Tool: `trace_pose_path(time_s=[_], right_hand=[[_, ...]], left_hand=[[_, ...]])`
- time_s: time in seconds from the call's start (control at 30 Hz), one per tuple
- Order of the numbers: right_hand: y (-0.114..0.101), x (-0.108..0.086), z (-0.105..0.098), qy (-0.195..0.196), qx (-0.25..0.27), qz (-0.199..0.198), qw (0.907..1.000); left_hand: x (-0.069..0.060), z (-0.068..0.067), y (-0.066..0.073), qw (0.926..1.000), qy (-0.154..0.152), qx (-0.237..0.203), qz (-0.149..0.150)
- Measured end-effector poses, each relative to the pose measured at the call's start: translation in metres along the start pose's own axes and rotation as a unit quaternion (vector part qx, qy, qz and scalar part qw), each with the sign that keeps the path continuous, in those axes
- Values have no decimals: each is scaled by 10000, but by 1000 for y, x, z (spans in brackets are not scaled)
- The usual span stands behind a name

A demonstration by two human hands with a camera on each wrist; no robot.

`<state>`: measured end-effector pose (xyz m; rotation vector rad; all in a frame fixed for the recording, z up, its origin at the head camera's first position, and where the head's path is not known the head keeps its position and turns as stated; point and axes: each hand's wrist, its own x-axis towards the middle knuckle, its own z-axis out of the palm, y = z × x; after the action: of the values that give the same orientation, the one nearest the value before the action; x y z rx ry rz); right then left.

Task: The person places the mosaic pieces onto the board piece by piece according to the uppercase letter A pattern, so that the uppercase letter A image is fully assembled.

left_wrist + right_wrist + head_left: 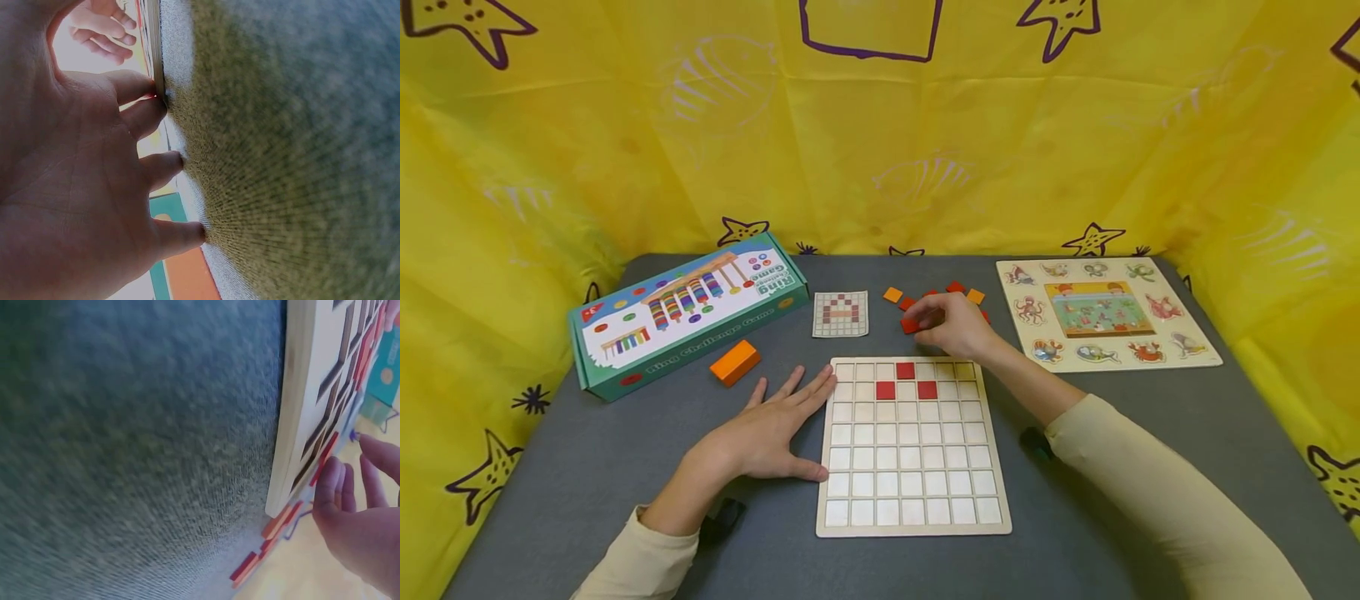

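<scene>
My left hand [777,431] lies with fingers spread on the table, its index fingertip and thumb touching the left edge of a wooden grid board [898,531]. Three red square tiles sit in the board's upper cells, one of them a red tile [906,371] in the top row. Beyond the board's far edge, my right hand [958,327] reaches over loose square tiles. Its thumb and fingers are loosely bent, with a gap between them, beside a red tile [911,326]. In the right wrist view, the fingertips are close to a red tile [324,459]; contact is unclear.
A pattern card [840,315] lies behind the board, left of the loose red and orange tiles [975,296]. At left are a Ring Challenge Game box [692,312] and an orange block [735,363]. A wooden sea-animal puzzle [1105,312] lies at right. Yellow cloth surrounds the table.
</scene>
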<state>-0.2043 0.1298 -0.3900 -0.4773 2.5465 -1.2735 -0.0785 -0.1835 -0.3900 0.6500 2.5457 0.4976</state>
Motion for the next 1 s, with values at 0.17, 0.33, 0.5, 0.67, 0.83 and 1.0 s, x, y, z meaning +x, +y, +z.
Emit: trace_pose_path(time_s=[0.17, 0.33, 0.5, 0.67, 0.83, 1.0], right_hand=[[0, 7, 1, -27, -259, 157, 9995], [2, 11, 2, -4, -574, 216, 9981], [4, 12, 4, 3, -688, 238, 9973], [4, 13, 5, 33, -789, 173, 9967], [2, 14, 5, 33, -925, 72, 9957], [1, 15, 6, 49, -1056, 13, 9944]], left_hand=[[0, -1, 1, 10000, 0, -2, 10], [-1, -1, 2, 10000, -4, 14, 19], [0, 1, 1, 10000, -15, 57, 1], [1, 2, 0, 10000, -31, 68, -47], [2, 1, 1, 10000, -40, 51, -50], [1, 1, 0, 10000, -33, 74, -50]])
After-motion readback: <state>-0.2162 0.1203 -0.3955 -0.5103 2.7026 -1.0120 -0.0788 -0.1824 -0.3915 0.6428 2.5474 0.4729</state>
